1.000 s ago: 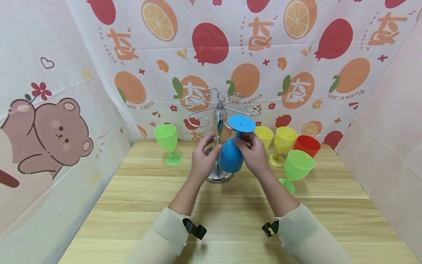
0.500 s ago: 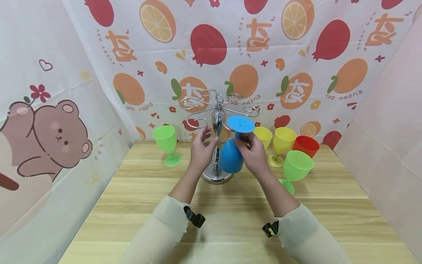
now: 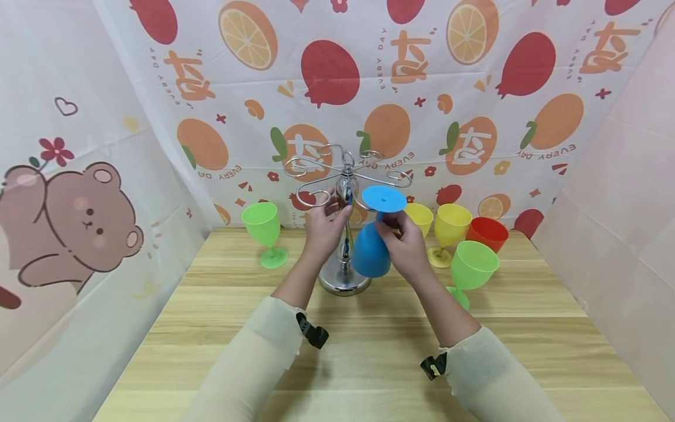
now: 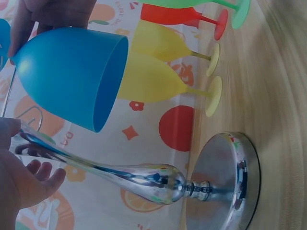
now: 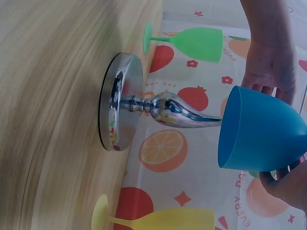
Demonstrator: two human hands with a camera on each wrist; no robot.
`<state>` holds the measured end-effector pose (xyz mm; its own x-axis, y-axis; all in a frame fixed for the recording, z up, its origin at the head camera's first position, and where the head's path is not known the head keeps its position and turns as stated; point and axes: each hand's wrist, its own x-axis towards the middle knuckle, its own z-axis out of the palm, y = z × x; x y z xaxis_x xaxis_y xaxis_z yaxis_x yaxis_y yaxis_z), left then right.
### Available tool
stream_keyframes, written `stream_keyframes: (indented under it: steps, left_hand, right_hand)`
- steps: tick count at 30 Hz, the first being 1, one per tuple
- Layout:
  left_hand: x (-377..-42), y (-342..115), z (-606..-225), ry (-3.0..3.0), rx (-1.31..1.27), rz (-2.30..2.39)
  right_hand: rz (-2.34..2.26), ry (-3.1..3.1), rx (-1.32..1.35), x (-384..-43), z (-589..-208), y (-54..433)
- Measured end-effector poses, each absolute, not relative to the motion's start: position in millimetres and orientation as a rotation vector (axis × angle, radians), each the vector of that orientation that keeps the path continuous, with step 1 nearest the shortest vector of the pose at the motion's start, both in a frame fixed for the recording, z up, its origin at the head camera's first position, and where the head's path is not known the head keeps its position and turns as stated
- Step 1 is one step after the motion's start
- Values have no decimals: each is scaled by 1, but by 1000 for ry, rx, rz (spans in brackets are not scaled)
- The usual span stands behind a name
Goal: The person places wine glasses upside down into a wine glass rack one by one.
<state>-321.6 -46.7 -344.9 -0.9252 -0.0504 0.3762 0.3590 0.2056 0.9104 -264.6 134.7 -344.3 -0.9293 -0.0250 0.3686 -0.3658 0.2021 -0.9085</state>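
A blue plastic goblet hangs upside down at the front right of a chrome goblet rack, its round foot above a wire arm. My right hand pinches the goblet's stem just under the foot. My left hand holds the upper part of the rack's post, thumb in front and fingers behind. In the left wrist view, the goblet's bowl opens toward the table, beside the shiny post. From the right wrist, the bowl overlaps part of the post.
On the wooden table, a green goblet stands at the left. To the right are two yellow goblets, a red one and another green one. A fruit-print cloth hangs close behind the rack.
My left hand has slid up and closed in on the post, uncovering more of the rack's base. My right hand keeps its pinch on the blue goblet, almost unmoved.
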Motion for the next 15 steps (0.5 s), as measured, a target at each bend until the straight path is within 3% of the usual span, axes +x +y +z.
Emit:
stream_keyframes:
  steps: [15]
  left_hand:
    - [-327, -43, -346, -2106, -350, -1834]
  right_hand:
    - [1785, -2197, 365, -266, -344, 138]
